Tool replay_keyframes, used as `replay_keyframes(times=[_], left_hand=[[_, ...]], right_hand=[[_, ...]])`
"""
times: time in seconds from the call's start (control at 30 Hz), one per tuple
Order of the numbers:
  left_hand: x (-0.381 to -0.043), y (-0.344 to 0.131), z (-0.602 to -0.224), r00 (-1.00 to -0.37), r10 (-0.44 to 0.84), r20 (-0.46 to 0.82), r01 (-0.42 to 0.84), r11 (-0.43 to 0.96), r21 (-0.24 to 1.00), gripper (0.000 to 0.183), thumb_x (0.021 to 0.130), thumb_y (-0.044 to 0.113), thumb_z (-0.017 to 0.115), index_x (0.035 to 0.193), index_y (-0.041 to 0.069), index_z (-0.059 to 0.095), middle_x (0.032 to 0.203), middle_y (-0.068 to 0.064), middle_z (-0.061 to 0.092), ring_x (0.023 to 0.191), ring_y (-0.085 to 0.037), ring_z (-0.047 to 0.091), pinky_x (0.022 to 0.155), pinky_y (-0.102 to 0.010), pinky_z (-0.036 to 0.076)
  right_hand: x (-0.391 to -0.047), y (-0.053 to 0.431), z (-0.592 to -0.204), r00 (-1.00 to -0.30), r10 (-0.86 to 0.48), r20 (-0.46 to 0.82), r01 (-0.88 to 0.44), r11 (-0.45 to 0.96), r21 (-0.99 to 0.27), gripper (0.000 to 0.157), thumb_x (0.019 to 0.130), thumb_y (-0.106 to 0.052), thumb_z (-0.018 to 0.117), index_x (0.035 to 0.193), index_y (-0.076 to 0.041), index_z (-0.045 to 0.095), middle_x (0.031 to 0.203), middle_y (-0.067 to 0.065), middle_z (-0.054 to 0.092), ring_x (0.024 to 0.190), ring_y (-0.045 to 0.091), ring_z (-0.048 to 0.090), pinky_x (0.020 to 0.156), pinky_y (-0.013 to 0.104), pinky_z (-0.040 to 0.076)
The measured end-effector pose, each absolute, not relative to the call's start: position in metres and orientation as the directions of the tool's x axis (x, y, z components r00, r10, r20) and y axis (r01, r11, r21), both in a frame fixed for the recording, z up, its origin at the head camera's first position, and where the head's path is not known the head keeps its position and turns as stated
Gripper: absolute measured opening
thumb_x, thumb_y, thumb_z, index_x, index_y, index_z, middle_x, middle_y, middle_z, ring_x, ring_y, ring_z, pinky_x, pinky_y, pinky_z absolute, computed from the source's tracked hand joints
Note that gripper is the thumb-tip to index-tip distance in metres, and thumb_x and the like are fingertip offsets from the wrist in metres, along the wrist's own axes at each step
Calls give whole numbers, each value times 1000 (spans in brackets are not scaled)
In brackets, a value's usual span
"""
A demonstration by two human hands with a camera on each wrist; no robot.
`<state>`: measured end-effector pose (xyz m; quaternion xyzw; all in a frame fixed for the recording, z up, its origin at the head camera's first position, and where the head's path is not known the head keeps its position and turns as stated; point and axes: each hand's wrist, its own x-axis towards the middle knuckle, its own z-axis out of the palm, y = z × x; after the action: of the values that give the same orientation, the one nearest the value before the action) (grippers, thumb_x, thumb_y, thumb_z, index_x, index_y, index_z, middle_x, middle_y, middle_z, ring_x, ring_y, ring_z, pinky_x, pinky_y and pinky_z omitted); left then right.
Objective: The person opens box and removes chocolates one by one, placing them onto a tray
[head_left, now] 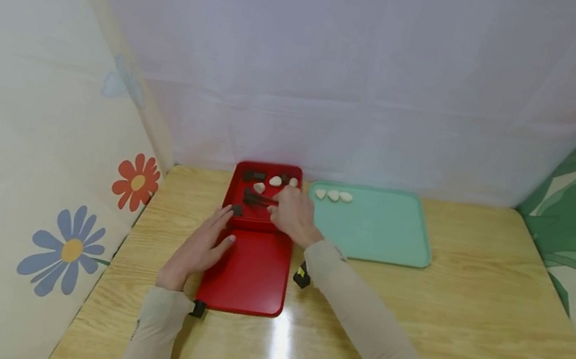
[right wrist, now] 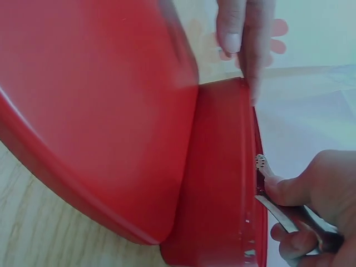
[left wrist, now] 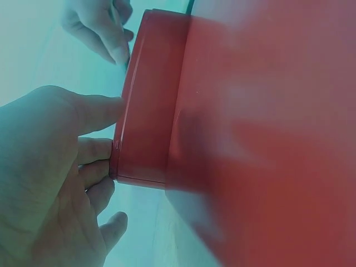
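My right hand grips a pair of metal tongs over the red tin. Its jaws stand apart, one tip perforated, down at the tin's rim in the right wrist view. White pebbles and several dark pieces lie inside the tin. At the tin's near left corner my left hand rests with fairly straight fingers, fingertips at the rim beside a dark piece. The tin's contents are hidden in both wrist views by its wall.
Right of the tin lies a mint-green tray with three white pebbles in a row near its far left corner. A flat red lid extends from the tin toward me. Cloth walls border the wooden table.
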<state>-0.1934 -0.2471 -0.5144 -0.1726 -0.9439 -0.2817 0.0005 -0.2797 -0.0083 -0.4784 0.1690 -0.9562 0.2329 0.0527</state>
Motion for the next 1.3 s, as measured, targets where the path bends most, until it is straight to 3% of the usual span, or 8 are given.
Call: replay_keyframes(times=[0.2, 0.27, 0.47, 0.63, 0.93, 1.13, 1.3], left_hand=[[-193, -247, -515, -935, 330, 131, 348, 776, 526, 66, 110, 20, 59, 165, -5, 32, 174, -23, 28, 162, -48, 20, 127, -67, 27], [-193, -247, -515, -934, 329, 137, 350, 774, 528, 66, 110, 20, 59, 165, -5, 32, 174, -23, 28, 162, -48, 21, 126, -67, 28], [-193, -246, -514, -936, 330, 124, 344, 774, 532, 67, 110, 21, 58, 166, -3, 30, 175, -22, 26, 163, -47, 19, 127, -66, 26], [-194, -246, -514, -937, 331, 108, 336, 781, 527, 68, 110, 19, 59, 166, -3, 29, 175, -22, 25, 163, -46, 18, 128, -65, 26], [-194, -247, -516, -941, 325, 91, 323, 791, 520, 69, 110, 21, 58, 167, -2, 27, 176, -21, 24, 163, -47, 17, 128, -66, 26], [-196, -249, -519, -945, 319, 74, 309, 795, 521, 70, 110, 20, 59, 168, 0, 27, 177, -18, 22, 164, -44, 16, 129, -64, 26], [-197, -248, -519, -942, 326, 79, 318, 795, 517, 70, 110, 20, 59, 168, -2, 26, 177, -19, 22, 164, -45, 16, 129, -64, 25]], right_hand=[[-275, 0, -469, -947, -278, 160, -321, 830, -456, 27, 98, -29, 79, 121, -18, 84, 148, 15, 66, 59, 13, 53, 46, 25, 40], [-274, 3, -467, -944, -284, 165, -329, 835, -442, 28, 98, -30, 79, 122, -17, 83, 154, 15, 60, 59, 14, 52, 46, 25, 38], [-269, 14, -464, -936, -295, 193, -350, 840, -414, 30, 98, -32, 79, 122, -15, 83, 120, -1, 69, 76, 15, 59, 52, 26, 45], [-265, 20, -460, -946, -266, 185, -323, 824, -466, 28, 98, -32, 79, 120, -16, 84, 107, 2, 75, 77, 16, 62, 53, 28, 47], [-257, 39, -461, -954, -236, 183, -299, 773, -560, 26, 98, -28, 79, 118, -12, 84, 103, 3, 73, 77, 17, 57, 55, 26, 43], [-254, 56, -463, -961, -212, 179, -278, 737, -616, 21, 99, -28, 77, 116, -18, 86, 88, 4, 65, 72, 18, 53, 50, 25, 38], [-254, 70, -460, -967, -189, 171, -254, 737, -626, 24, 98, -31, 79, 118, -17, 85, 86, 4, 66, 70, 17, 50, 50, 25, 35]])
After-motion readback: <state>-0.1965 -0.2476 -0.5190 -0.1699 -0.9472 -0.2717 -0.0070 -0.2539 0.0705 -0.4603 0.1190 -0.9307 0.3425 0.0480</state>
